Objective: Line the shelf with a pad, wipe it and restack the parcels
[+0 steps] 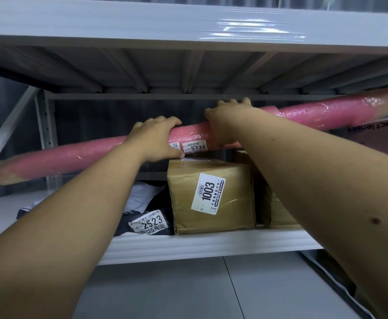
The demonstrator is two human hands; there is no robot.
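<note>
A long pink foam-wrapped roll parcel (73, 155) labelled 5732 lies slanted across the shelf opening, its right end higher. My left hand (156, 139) grips it near the middle, and my right hand (225, 118) grips it just to the right. Below it, a brown cardboard box (211, 194) labelled 1003 stands on the white shelf (200, 245). A dark soft parcel (151, 223) labelled 2523 lies left of the box, with a white bag (142, 196) behind it.
A second brown box (278, 208) stands behind my right forearm. A pale box (381, 134) printed "contact lenses" sits at the far right. The upper shelf board (188, 26) runs close overhead. Grey floor tiles (188, 291) lie below.
</note>
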